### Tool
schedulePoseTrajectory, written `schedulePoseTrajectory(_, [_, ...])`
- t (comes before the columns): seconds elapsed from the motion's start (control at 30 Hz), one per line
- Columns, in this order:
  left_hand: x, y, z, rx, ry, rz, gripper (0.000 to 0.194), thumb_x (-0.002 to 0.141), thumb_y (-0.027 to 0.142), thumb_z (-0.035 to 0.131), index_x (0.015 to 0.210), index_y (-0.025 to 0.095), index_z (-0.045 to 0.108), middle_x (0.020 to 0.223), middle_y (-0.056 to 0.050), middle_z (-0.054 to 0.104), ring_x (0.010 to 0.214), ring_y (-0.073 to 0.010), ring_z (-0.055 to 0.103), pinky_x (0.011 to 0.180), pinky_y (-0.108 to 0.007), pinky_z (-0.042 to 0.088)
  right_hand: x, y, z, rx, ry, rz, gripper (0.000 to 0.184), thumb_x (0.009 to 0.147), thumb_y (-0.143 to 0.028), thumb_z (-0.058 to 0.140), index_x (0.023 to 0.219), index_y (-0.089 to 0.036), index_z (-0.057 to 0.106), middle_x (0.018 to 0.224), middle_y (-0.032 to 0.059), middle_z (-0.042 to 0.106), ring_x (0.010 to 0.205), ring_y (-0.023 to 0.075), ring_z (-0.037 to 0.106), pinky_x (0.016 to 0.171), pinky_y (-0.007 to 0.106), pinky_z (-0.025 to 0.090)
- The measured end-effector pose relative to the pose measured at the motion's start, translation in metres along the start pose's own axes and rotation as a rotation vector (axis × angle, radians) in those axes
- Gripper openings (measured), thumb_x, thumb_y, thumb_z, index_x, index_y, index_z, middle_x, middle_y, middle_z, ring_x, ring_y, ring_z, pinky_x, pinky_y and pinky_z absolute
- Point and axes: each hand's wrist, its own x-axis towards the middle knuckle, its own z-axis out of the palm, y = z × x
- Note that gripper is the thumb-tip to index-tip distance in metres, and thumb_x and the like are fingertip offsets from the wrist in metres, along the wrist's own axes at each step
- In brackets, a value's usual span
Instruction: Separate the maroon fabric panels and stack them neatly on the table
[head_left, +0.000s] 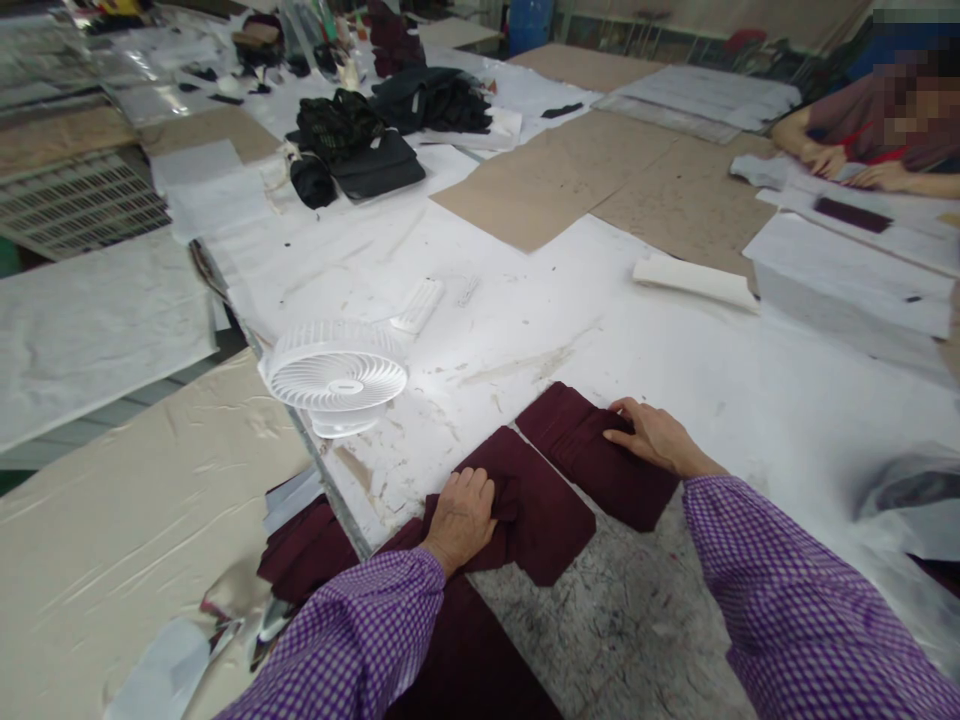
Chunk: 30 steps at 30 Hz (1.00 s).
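Two stacks of dark maroon fabric pieces lie on the white table near me. My left hand (463, 515) is closed, gripping the edge of the nearer maroon stack (551, 515). My right hand (654, 436) lies flat with fingers stretched out on the farther maroon stack (592, 450). More maroon fabric (311, 550) hangs over the table edge by my left sleeve. Both sleeves are purple checked.
A small white fan (335, 375) lies face up left of the stacks. Black garments (360, 140) are heaped at the back. Brown cardboard sheets (555, 175) cover the far middle. A folded white piece (694, 280) lies right. Another person's hands (825, 160) work on white fabric at the far right.
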Motion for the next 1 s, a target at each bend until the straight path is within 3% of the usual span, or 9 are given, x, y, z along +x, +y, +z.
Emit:
schedulePoseTrajectory(0.2, [-0.001,0.0,0.001,-0.014,0.002,-0.003,0.016,0.075,0.021,0.057,0.09,0.018,0.053,0.096,-0.009,0.055,0.092,-0.0281,0.048,0.081,-0.045,0.04,-0.017,0.025,-0.01,0.165,-0.1,0.132,0.036,0.077,-0.051,0.057,0.098,-0.021,0.059,0.085,0.0055,0.071,0.075,0.0213,0.066,0.066,0.033,0.05])
schedulePoseTrajectory(0.37, [-0.001,0.0,0.0,-0.01,-0.001,-0.006,0.015,0.074,0.022,0.059,0.087,0.018,0.053,0.093,-0.008,0.055,0.089,-0.0277,0.048,0.08,-0.043,0.041,-0.032,0.04,-0.004,0.236,-0.162,0.146,0.026,0.08,-0.045,0.055,0.083,-0.02,0.063,0.079,0.0047,0.071,0.072,0.0189,0.065,0.064,0.032,0.049])
schedulePoseTrajectory(0.53, [-0.001,0.001,-0.001,-0.001,0.0,-0.003,0.016,0.074,0.021,0.058,0.089,0.017,0.053,0.095,-0.009,0.055,0.09,-0.0279,0.048,0.081,-0.043,0.041,-0.034,0.038,-0.002,0.232,-0.222,0.166,0.026,0.084,-0.04,0.055,0.079,-0.017,0.064,0.069,-0.0002,0.066,0.064,0.0145,0.06,0.063,0.03,0.047])
schedulePoseTrajectory(1.0, [-0.001,0.0,0.003,0.007,-0.004,-0.002,0.017,0.075,0.022,0.058,0.09,0.017,0.053,0.098,-0.009,0.056,0.093,-0.028,0.049,0.084,-0.043,0.041,-0.032,0.04,-0.003,0.226,-0.274,0.131,0.026,0.087,-0.039,0.054,0.082,-0.016,0.063,0.073,-0.0012,0.065,0.068,0.0143,0.061,0.067,0.031,0.048])
